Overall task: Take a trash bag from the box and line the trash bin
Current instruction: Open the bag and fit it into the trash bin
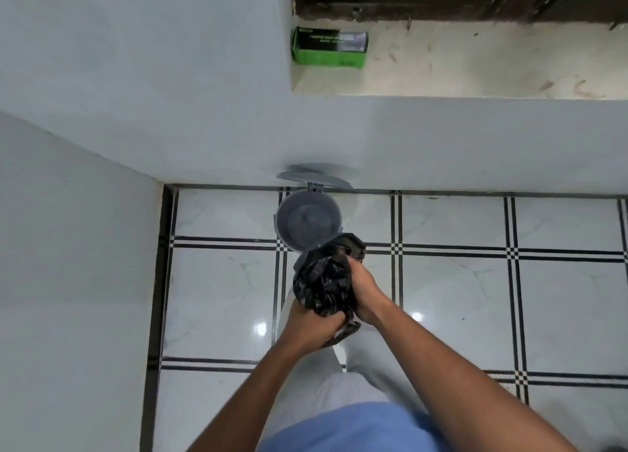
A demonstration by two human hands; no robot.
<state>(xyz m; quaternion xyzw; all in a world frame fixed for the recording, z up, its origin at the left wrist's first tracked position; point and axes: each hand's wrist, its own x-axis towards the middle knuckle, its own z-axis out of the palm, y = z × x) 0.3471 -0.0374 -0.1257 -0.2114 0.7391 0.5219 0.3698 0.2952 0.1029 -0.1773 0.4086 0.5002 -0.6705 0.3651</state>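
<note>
A crumpled black trash bag (324,281) is held in both hands above the floor, just in front of the bin. My left hand (309,329) grips its lower end and my right hand (365,291) grips its right side. The small grey trash bin (307,218) stands on the tiles against the wall, its lid (314,176) swung up against the wall and its inside bare. The bag's top edge overlaps the bin's near rim. The green trash bag box (329,47) lies on a ledge above, at the wall's corner.
White walls close the left side and the back. The stained ledge (475,64) runs to the right of the box under a dark wooden frame. Glossy white floor tiles (452,281) with black lines spread to the right. My legs in light trousers stand below the hands.
</note>
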